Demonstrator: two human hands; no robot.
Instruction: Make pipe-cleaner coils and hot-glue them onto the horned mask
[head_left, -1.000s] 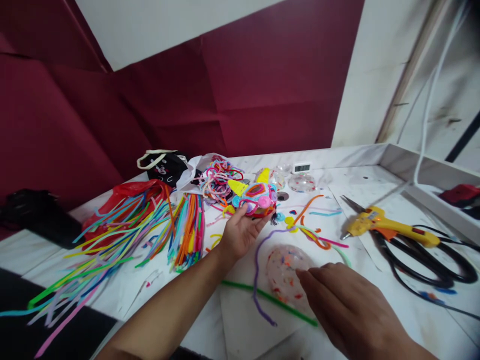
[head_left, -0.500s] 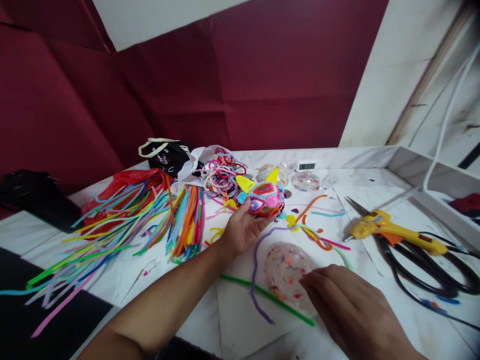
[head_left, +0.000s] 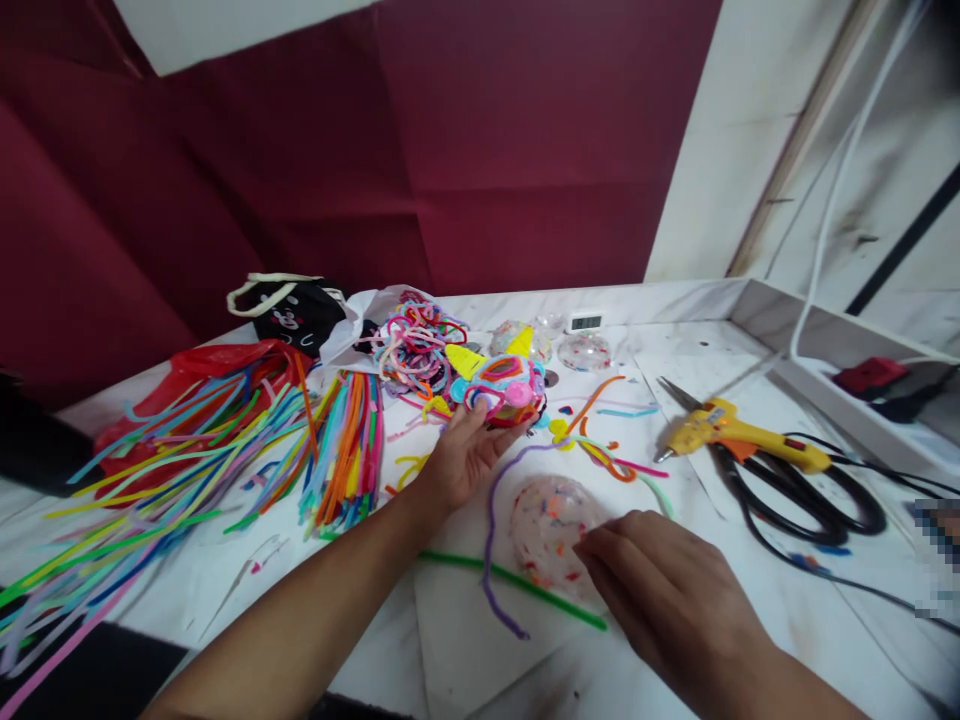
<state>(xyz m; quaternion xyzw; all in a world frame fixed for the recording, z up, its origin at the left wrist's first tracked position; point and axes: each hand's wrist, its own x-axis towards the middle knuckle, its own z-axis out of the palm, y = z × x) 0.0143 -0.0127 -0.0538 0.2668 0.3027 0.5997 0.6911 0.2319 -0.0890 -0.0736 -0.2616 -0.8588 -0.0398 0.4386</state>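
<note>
My left hand [head_left: 466, 455] is closed around the lower side of a colourful pipe-cleaner craft [head_left: 504, 385] with two yellow pointed ears and round pink, blue and purple pieces on its front. My right hand [head_left: 660, 575] is closed, thumb and fingertips pressed together, by the right edge of a clear dome [head_left: 551, 530] with coloured specks. Whether anything sits in that pinch I cannot make out. A purple pipe cleaner [head_left: 489, 540] curves down left of the dome, crossing a green pipe cleaner [head_left: 517, 587] on the white paper.
Loose pipe cleaners [head_left: 172, 470] and a standing-out bundle [head_left: 349, 450] spread at left, by a red plastic bag [head_left: 195, 375] and a black bag [head_left: 289, 318]. Rightward lie a yellow glue gun [head_left: 739, 432] and black-handled scissors [head_left: 795, 510] with cords. A small digital clock [head_left: 586, 322] stands behind.
The camera has turned to the right, so everything sits further left in the picture. Both hands keep nearly the same pose, the left one still holding the craft.
</note>
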